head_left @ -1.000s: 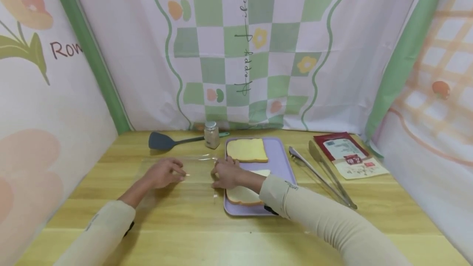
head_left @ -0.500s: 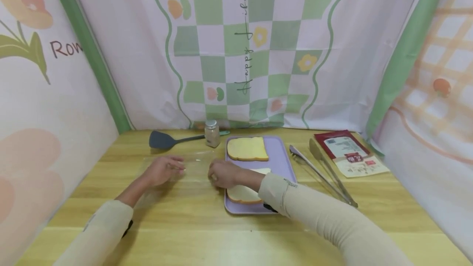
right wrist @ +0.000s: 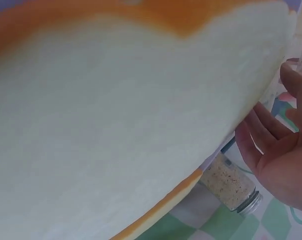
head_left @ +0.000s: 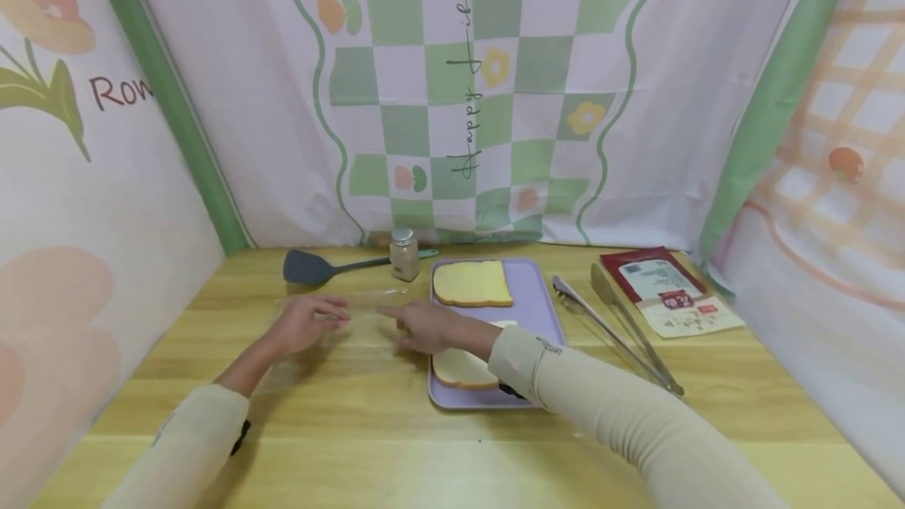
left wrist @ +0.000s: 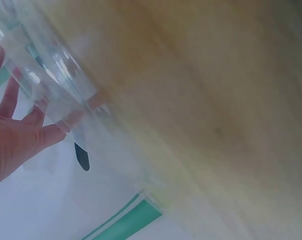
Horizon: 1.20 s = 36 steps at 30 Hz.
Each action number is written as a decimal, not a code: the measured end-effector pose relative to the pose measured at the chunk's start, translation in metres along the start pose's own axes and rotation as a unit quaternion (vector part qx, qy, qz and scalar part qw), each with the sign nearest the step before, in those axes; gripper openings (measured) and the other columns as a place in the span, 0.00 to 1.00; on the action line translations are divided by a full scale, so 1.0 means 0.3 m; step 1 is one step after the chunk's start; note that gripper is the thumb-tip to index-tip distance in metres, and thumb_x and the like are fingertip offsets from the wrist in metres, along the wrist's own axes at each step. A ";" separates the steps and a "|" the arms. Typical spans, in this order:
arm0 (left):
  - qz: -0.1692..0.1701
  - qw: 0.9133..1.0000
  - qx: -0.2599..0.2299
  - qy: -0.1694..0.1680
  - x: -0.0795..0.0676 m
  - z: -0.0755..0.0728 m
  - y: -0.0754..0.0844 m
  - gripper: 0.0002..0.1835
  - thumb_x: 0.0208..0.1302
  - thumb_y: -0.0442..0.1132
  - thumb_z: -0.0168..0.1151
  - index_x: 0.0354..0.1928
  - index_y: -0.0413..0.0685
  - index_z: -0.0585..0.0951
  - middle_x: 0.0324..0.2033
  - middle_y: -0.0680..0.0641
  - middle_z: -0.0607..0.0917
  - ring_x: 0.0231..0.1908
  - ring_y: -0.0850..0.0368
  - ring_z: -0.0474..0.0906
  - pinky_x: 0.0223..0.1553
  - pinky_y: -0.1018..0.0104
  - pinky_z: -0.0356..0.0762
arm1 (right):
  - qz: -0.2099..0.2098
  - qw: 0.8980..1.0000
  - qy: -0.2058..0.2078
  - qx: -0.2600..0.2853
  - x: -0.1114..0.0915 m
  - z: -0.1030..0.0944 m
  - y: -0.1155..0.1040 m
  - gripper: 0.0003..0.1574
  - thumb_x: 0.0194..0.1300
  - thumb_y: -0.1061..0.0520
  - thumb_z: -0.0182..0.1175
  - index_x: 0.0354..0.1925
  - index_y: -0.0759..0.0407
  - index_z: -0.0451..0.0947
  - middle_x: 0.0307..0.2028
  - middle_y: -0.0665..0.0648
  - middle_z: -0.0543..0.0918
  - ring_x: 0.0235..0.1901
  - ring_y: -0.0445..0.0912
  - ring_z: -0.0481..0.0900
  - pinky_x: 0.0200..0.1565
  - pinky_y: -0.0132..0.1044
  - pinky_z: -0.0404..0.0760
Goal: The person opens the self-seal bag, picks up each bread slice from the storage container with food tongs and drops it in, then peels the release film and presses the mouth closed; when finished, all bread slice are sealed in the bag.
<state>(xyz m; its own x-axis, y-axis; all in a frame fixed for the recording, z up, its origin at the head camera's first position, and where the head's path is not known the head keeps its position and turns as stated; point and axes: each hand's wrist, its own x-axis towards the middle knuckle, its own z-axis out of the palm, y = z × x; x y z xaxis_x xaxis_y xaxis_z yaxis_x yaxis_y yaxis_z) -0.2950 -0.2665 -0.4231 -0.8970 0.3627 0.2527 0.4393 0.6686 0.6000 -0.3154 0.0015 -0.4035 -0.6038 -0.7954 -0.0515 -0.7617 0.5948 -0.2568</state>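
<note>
In the head view, clear film point(head_left: 364, 348), its edges faint, lies on the surface point(head_left: 396, 454) between the left hand point(head_left: 304, 327) and right hand point(head_left: 427, 327); the right arm partly hides the nearer bread point(head_left: 463, 369). The left wrist view cuts off the left hand: fingers loosely spread, partly seen through the film, gripping nothing. The right wrist view shows the right hand's fingers relaxed, apart and empty, and the jar's point(right wrist: 228, 182) grains more clearly.
</note>
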 end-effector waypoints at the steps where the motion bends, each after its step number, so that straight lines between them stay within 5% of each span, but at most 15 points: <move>1: 0.000 1.000 -0.002 -0.002 0.001 -0.001 0.000 0.05 0.62 0.32 0.68 0.39 0.42 0.89 0.54 0.36 0.83 0.58 0.35 0.75 0.60 0.40 0.70 | 0.003 1.000 0.000 0.001 0.001 0.000 0.000 0.46 0.67 0.48 0.65 0.76 0.53 0.57 0.44 0.55 0.85 0.36 0.42 0.81 0.40 0.33 0.80; 11: -0.006 1.000 -0.023 -0.004 0.006 -0.001 0.010 0.03 0.63 0.30 0.66 0.37 0.38 0.87 0.52 0.34 0.84 0.53 0.36 0.80 0.55 0.45 0.77 | 0.005 0.991 -0.025 -0.128 0.007 0.023 -0.018 0.28 0.64 0.39 0.65 0.61 0.44 0.78 0.53 0.52 0.80 0.49 0.45 0.78 0.47 0.38 0.80; 17: -0.010 0.999 -0.035 0.011 0.006 -0.002 0.020 0.03 0.62 0.27 0.65 0.37 0.33 0.85 0.49 0.32 0.84 0.47 0.37 0.83 0.51 0.50 0.80 | 0.027 0.991 -0.024 -0.131 0.008 0.030 -0.026 0.48 0.65 0.41 0.65 0.76 0.45 0.57 0.54 0.54 0.81 0.50 0.47 0.80 0.47 0.41 0.81; 21: -0.006 0.999 -0.042 0.016 0.001 -0.007 0.024 0.04 0.62 0.26 0.63 0.37 0.32 0.85 0.48 0.32 0.84 0.47 0.37 0.83 0.51 0.49 0.80 | 0.036 0.994 -0.019 -0.104 0.008 0.027 -0.025 0.59 0.63 0.42 0.67 0.79 0.49 0.43 0.38 0.51 0.82 0.36 0.45 0.79 0.33 0.38 0.79; 25: 0.005 0.999 -0.029 0.037 -0.001 -0.012 0.022 0.06 0.63 0.26 0.61 0.39 0.32 0.85 0.46 0.35 0.86 0.46 0.37 0.83 0.50 0.46 0.80 | 0.036 0.995 -0.019 -0.095 0.006 0.025 -0.022 0.63 0.62 0.40 0.68 0.79 0.51 0.40 0.33 0.51 0.80 0.33 0.45 0.79 0.31 0.38 0.79; 28: -0.008 0.998 -0.020 0.059 0.001 -0.014 0.021 0.07 0.63 0.27 0.62 0.41 0.33 0.85 0.45 0.38 0.87 0.46 0.38 0.83 0.51 0.44 0.78 | 0.023 0.993 -0.022 -0.113 0.003 0.024 -0.022 0.56 0.63 0.39 0.66 0.78 0.52 0.49 0.45 0.54 0.84 0.44 0.48 0.82 0.43 0.40 0.82; 31: -0.028 0.997 -0.013 0.077 0.006 -0.016 0.020 0.06 0.65 0.28 0.62 0.41 0.34 0.85 0.44 0.40 0.88 0.47 0.40 0.82 0.52 0.44 0.77 | 0.000 0.989 -0.029 -0.146 -0.001 0.025 -0.027 0.38 0.65 0.37 0.63 0.67 0.50 0.70 0.54 0.53 0.82 0.51 0.48 0.80 0.51 0.42 0.80; 33: -0.034 0.996 -0.011 0.078 0.009 -0.016 0.020 0.05 0.64 0.28 0.63 0.40 0.34 0.85 0.43 0.40 0.88 0.46 0.41 0.83 0.50 0.49 0.79 | -0.011 0.987 -0.030 -0.158 -0.005 0.027 -0.030 0.28 0.66 0.35 0.61 0.57 0.48 0.80 0.52 0.51 0.82 0.50 0.47 0.79 0.50 0.41 0.80; 36: -0.036 0.997 -0.019 0.063 0.009 -0.015 0.018 0.04 0.63 0.27 0.64 0.39 0.34 0.84 0.42 0.39 0.88 0.43 0.41 0.84 0.42 0.60 0.83 | -0.016 0.986 -0.021 -0.162 -0.007 0.030 -0.034 0.25 0.67 0.32 0.57 0.46 0.47 0.84 0.43 0.49 0.81 0.42 0.45 0.79 0.43 0.39 0.80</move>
<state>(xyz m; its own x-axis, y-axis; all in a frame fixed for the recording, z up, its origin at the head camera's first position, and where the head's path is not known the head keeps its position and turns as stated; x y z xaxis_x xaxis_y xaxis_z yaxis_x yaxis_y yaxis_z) -0.2953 -0.2647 -0.4157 -0.9260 0.2288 0.3004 0.3741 0.6642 0.6473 -0.3042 -0.0039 -0.4095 -0.5739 -0.8140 -0.0899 -0.8189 0.5704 0.0631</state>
